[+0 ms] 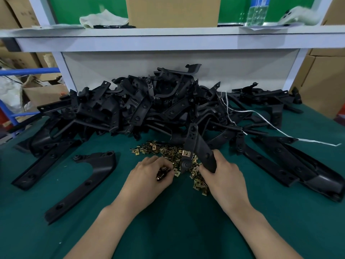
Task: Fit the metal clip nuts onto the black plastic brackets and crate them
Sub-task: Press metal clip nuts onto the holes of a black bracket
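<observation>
Head view: the bracket (197, 146) stood over the clip nuts (166, 153) mid worktop (168, 230), long axis tilting toward the far edge. The right hand (224, 174) gripped its near end, and the left hand (147, 176), just beside it, curled round loose nuts.

Bracket heap (149, 105) blocks rear; green mat (177, 221) bare near front edge; loose brackets (291, 161) flank right.

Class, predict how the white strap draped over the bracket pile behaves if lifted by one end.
Probably floppy: the white strap bends loosely over the bracket pile. Likely light, being thin. It may snag among brackets.
</observation>
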`<action>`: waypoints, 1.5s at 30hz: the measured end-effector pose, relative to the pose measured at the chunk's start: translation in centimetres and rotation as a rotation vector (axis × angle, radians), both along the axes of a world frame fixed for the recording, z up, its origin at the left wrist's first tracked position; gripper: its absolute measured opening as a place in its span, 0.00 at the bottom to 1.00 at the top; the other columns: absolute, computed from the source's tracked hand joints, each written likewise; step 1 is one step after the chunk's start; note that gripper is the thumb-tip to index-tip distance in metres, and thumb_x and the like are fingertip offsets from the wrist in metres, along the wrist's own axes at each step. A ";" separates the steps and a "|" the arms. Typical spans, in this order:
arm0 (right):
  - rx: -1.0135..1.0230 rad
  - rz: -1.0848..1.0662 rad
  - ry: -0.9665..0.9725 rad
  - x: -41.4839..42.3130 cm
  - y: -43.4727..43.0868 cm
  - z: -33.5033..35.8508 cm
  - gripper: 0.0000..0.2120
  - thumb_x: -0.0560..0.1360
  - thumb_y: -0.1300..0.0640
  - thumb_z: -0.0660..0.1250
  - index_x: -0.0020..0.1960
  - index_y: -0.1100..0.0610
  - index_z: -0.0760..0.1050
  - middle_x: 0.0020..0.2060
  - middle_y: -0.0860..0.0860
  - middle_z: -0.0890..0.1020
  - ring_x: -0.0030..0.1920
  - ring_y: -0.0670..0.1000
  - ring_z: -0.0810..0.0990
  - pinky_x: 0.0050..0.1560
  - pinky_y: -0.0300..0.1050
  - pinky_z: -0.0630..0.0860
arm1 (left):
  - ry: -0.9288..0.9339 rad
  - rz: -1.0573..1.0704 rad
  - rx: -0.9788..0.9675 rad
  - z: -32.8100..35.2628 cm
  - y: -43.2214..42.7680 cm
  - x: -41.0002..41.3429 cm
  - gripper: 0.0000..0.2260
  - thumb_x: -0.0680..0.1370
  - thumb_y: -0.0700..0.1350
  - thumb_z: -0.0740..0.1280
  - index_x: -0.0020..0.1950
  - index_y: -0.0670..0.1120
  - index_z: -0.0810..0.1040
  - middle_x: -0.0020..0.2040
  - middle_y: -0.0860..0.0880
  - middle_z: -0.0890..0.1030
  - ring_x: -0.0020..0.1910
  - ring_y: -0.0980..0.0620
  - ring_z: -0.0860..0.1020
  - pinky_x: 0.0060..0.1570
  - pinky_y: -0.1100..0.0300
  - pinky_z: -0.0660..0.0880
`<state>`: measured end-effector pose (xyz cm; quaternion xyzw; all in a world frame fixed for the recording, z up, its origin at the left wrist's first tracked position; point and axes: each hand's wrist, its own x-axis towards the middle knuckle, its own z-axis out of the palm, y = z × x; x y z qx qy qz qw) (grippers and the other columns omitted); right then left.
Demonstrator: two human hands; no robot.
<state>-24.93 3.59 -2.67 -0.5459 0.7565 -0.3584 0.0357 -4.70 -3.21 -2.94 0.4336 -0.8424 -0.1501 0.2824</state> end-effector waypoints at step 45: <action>-0.007 0.036 0.038 0.2 0.2 0.2 0.11 0.75 0.45 0.68 0.49 0.46 0.67 0.29 0.42 0.72 0.32 0.53 0.71 0.33 0.48 0.65 | 0.057 0.051 -0.319 -0.5 -0.3 -0.4 0.07 0.83 0.50 0.60 0.54 0.51 0.76 0.49 0.60 0.78 0.46 0.57 0.74 0.48 0.62 0.69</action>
